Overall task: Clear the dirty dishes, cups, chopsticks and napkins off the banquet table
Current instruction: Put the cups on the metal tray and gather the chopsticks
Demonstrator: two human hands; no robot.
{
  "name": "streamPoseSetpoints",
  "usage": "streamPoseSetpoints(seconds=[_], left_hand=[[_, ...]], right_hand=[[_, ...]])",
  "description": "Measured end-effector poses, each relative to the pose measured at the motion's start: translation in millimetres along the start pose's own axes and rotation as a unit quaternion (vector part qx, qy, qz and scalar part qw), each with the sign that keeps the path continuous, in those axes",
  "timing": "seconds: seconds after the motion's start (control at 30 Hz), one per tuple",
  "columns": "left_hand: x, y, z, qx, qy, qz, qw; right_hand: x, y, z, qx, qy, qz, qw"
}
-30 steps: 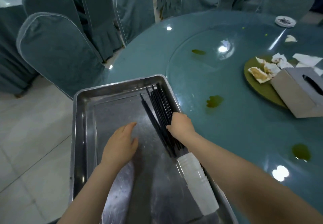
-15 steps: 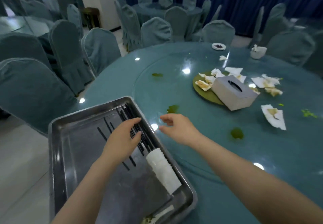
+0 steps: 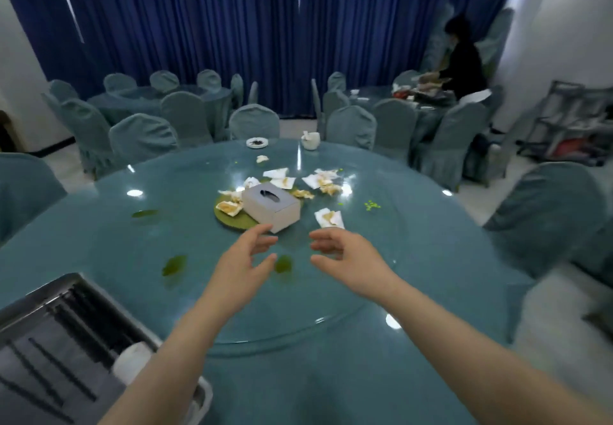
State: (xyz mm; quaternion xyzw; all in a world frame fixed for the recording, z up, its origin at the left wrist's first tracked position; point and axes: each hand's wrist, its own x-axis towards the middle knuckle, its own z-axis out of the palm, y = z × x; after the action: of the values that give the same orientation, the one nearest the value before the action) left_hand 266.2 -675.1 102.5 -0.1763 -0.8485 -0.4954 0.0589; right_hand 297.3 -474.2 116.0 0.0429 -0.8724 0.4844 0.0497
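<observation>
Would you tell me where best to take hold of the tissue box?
Probably by its two long sides, one hand each, from the near end. The tissue box lies flat, a corner towards both open hands, left hand and right hand, its slot on top.

Your left forearm hides part of the blurred metal tray [image 3: 49, 295], itself cropped at the frame's lower-left edge.

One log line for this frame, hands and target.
left hand open | right hand open | both near tissue box | chopsticks in tray
</observation>
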Motion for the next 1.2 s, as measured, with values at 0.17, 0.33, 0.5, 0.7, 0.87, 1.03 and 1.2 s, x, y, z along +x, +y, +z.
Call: streamPoseSetpoints(seconds=[0.17,0.33,0.5,0.7,0.87,1.03,1.2], left_hand=[[-28,105,110,-0.101,-0.044,0.044,0.993],[-68,187,218,-0.174,-0.106,0.066,0.977],[-93,265,305,-0.22,-0.186,0.105,0.952],[-109,344,385,-0.26,-0.279,0.174,0.908],[-138,391,455,-0.294,-0.358,0.193,0.865],[-178,439,531,-0.305,-0.413,0.206,0.833],[-210,501,623,-0.316,-0.445,0.208,0.812]], right_hand=[[-98,38,-123,0.019,0.081,0.012,0.996],[-203,82,-221,0.01,0.152,0.048,0.987],[-291,105,-307,0.006,0.238,0.084,0.968],[-376,121,-379,0.015,0.376,0.094,0.922],[-457,146,-415,0.002,0.452,0.138,0.881],[-533,170,-457,-0.012,0.503,0.162,0.849],[-594,203,-533,-0.017,0.517,0.157,0.841]])
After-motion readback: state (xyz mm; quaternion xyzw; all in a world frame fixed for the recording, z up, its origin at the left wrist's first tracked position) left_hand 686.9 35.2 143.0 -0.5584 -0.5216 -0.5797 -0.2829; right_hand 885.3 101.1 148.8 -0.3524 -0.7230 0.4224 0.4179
